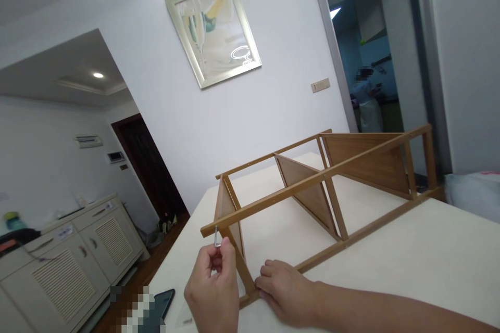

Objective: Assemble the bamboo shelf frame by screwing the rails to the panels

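Observation:
A wooden shelf frame [312, 182] lies on its side on a white table [410, 255], with three slanted panels between its rails. My left hand [213, 289] pinches a small metal hex key [216, 239], whose upper end sits in the underside of the near top rail close to its left end. My right hand [287, 291] rests on the near bottom rail at the frame's left corner, with its fingers curled and pressed against the wood.
A dark phone [164, 302] lies at the table's near left edge. A white sideboard [74, 260] stands to the left, with a dark door [152, 171] behind it. Another person [369, 104] stands in the room beyond the open doorway at the right. A framed picture [213, 28] hangs on the wall.

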`<move>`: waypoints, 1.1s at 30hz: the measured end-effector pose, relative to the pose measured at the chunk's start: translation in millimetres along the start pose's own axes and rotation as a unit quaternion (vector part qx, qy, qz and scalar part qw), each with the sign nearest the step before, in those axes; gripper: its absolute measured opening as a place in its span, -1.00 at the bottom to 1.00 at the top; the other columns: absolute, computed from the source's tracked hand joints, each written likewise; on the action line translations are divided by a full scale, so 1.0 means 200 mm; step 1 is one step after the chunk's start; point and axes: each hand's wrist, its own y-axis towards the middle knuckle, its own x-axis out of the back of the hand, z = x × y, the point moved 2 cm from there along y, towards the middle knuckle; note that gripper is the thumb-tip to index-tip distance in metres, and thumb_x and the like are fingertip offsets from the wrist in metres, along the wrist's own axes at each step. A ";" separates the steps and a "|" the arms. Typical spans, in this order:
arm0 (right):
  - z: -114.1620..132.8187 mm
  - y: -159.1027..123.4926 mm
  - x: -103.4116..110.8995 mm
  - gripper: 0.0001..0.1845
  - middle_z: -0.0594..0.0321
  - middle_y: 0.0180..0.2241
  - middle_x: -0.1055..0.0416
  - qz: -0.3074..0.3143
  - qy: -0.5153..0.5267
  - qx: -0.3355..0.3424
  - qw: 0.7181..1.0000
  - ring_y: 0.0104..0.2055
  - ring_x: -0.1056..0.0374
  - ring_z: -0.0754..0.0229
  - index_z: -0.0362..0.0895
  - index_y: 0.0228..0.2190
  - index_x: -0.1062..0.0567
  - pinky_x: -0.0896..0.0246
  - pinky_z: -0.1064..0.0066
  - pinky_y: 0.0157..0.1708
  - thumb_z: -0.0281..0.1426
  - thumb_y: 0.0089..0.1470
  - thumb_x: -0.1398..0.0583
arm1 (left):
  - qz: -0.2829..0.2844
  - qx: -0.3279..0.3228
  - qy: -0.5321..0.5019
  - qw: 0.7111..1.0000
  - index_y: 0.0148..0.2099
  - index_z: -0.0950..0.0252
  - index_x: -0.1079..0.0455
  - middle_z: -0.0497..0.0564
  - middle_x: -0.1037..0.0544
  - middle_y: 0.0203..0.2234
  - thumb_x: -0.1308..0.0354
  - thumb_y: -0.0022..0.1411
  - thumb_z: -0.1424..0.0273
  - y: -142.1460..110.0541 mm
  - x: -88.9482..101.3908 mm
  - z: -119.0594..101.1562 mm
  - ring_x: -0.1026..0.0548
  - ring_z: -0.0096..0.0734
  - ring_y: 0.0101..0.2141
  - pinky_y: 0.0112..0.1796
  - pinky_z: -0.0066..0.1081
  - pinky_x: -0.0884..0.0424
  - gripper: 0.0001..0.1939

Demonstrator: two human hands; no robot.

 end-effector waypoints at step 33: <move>0.00 0.01 0.00 -0.79 0.15 -0.33 -0.40 0.001 0.012 0.004 1.000 -0.25 -0.26 0.15 -0.15 -0.34 -0.44 -0.15 0.34 -0.25 -0.46 0.25 -0.01 | -0.132 -0.400 0.067 0.905 0.17 0.33 -0.37 0.18 -0.60 -0.20 -0.19 0.25 0.57 -0.03 0.01 0.15 -0.55 -0.24 -0.19 -0.14 -0.27 -0.43 -0.56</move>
